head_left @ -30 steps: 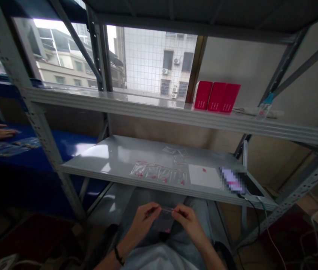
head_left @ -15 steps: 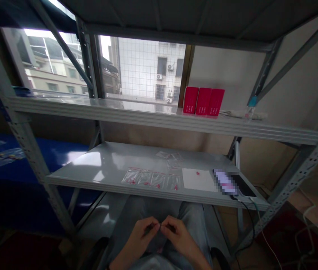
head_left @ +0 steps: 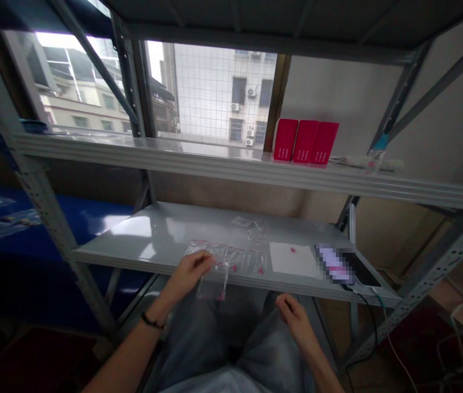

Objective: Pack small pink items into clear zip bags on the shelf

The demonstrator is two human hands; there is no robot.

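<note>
My left hand [head_left: 193, 267], thumb and fingers pinched, is over the front edge of the lower shelf [head_left: 161, 266]. From it hangs a small clear plastic bag [head_left: 212, 285] with a bit of pink near its lower end. Behind it lie several similar clear bags [head_left: 256, 263] with small pink-red pieces [head_left: 260, 270] in them, partly covered by my left hand. My right hand [head_left: 292, 312] is over my right thigh, below the shelf, its fingers curled together; whatever it may hold is hidden.
On the lower shelf are a white sheet [head_left: 291, 260] with a small pink piece [head_left: 292, 250], more clear bags [head_left: 254, 229], a blurred-out phone [head_left: 333, 263] and a dark slab [head_left: 360, 268] with cables. Red boxes [head_left: 305, 142] stand on the upper shelf, above the work area.
My hands were fingertip to fingertip over my lap and are now apart. The left has moved up and left to the shelf edge, with a bag hanging from it; the right has moved right and up.
</note>
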